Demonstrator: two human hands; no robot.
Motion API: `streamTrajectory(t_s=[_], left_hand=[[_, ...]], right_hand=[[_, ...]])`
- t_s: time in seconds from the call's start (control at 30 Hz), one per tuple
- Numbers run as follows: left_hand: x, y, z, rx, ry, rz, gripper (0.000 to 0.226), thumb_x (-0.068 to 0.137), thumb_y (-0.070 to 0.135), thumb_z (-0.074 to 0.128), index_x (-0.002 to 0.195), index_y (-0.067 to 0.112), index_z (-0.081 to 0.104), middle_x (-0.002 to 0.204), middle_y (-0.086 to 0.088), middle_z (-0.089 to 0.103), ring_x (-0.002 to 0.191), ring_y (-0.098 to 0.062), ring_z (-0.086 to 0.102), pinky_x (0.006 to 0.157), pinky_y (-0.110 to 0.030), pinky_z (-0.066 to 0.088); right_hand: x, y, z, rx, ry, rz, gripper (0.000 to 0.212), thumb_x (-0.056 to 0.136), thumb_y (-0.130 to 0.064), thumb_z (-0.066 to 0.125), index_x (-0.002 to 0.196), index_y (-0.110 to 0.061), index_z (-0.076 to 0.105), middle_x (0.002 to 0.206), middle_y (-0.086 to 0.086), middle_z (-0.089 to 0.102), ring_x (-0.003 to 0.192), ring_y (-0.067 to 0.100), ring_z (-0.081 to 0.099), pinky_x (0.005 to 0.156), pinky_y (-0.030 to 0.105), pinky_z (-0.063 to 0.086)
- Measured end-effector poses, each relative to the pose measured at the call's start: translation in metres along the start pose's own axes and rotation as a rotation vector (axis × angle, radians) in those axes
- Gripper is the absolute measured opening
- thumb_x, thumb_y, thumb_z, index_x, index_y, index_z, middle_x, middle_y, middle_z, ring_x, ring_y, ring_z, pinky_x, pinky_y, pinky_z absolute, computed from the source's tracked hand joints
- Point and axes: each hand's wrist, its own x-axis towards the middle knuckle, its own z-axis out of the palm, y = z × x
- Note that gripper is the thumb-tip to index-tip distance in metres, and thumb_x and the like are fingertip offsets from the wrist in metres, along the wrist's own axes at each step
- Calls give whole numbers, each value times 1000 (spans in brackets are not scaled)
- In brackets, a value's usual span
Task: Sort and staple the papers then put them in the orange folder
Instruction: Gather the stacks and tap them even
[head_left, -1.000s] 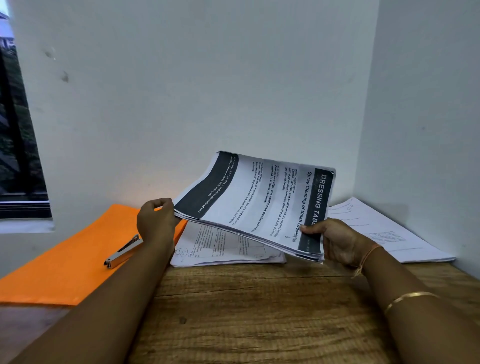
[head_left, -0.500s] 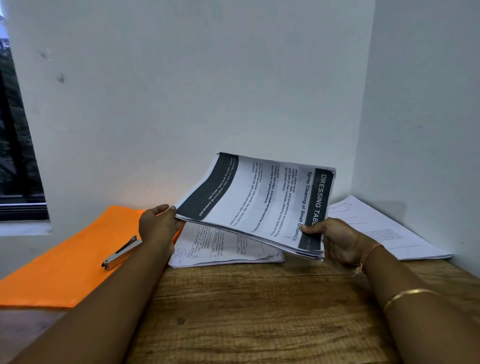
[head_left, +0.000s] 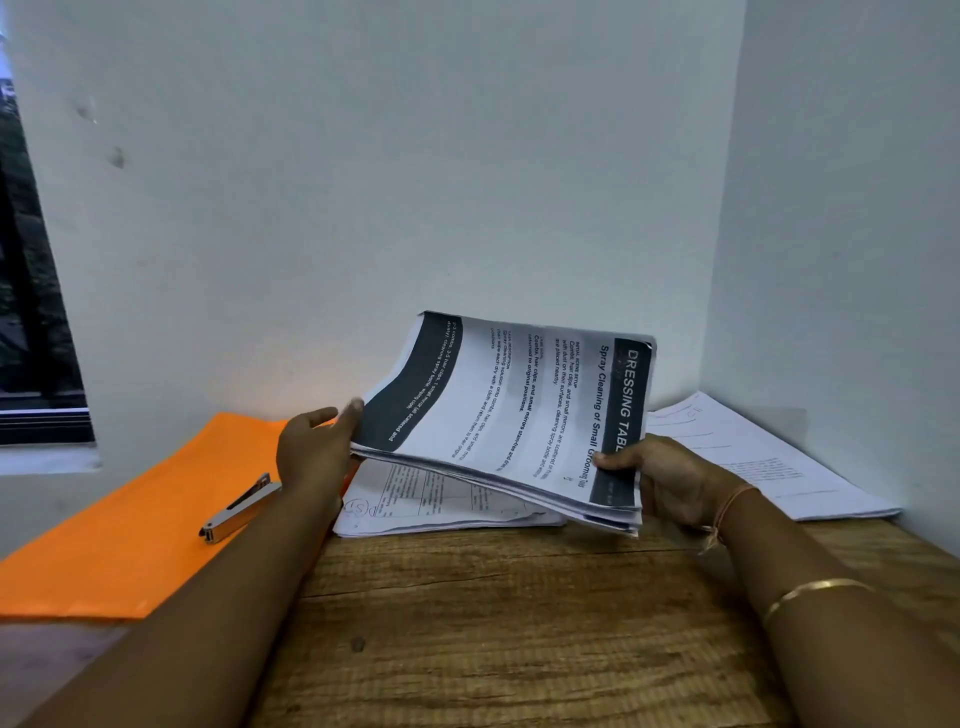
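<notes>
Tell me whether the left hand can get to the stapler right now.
Probably yes. The stapler lies uncovered on the orange folder, just beside the left forearm. The left hand only touches the edge of the paper stack with straight fingers, while the right hand grips it.

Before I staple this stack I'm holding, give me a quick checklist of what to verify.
1. Right hand grips the stack: ok.
2. Stack edges squared: not ok, sheets fan out along the near edge.
3. Left hand free: ok, its straight fingers only touch the stack's edge.
4. Stapler within reach: likely ok, it lies on the orange folder beside the left forearm.
5. Stapler loaded: cannot tell.
</notes>
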Motion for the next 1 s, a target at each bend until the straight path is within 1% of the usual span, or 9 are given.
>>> streamTrajectory(t_s=[0.2,0.33,0.43,0.53,0.63,0.7,0.8,0.9,1.0], left_hand=[[-3,3,4,185,-76,178,32,90,7,59,122,3,59,112,-9,62,91,-25,60,88,-45,53],[-4,4,5,193,-127,230,32,91,4,56,123,2,51,122,-13,57,95,-25,57,75,-36,52],[-9,0,11,299,-208,348,26,93,5,54,117,3,46,115,-11,56,102,-26,54,79,-35,48],[-15,1,17,420,-248,436,18,94,6,51,108,8,40,103,-6,52,92,-20,49,62,-26,38],[-17,-2,17,572,-268,422,25,93,5,53,105,10,32,92,-7,48,83,-22,47,56,-29,36],[-18,-10,16,698,-327,368,30,91,4,54,103,9,26,85,-10,49,77,-24,47,49,-27,32],[-20,-15,16,790,-368,304,38,91,4,54,117,1,26,103,-25,56,78,-30,50,49,-29,29],[-18,-16,17,786,-366,292,42,92,4,52,122,1,24,105,-24,56,76,-26,50,49,-28,30],[-17,-14,17,730,-361,280,33,91,1,51,111,6,26,78,-8,48,61,-16,43,46,-25,28]], right_hand=[[3,-9,5,-266,136,-226,15,92,2,50,100,-6,60,100,16,67,92,30,64,81,37,51],[6,-14,8,-548,291,-503,17,93,-3,49,83,-7,62,90,12,67,81,29,59,66,28,42],[4,-11,12,-781,362,-749,22,88,-7,41,94,-6,63,89,6,67,78,22,59,63,32,44],[0,-10,15,-791,408,-874,26,86,-10,37,97,-10,61,85,2,65,74,18,58,60,34,44],[6,-5,12,-692,415,-752,22,94,-2,41,87,-15,57,80,3,62,72,20,56,61,32,41],[13,1,7,-705,374,-577,18,94,-5,42,95,-3,60,91,12,65,86,28,59,71,34,44],[16,7,3,-729,321,-433,25,97,-13,42,102,3,60,101,15,66,98,32,60,86,41,47],[15,7,4,-690,328,-422,24,97,-11,41,98,3,60,100,15,66,93,30,60,81,38,47],[17,4,0,-628,384,-442,21,95,-9,44,92,5,60,95,21,66,80,28,58,70,34,44]])
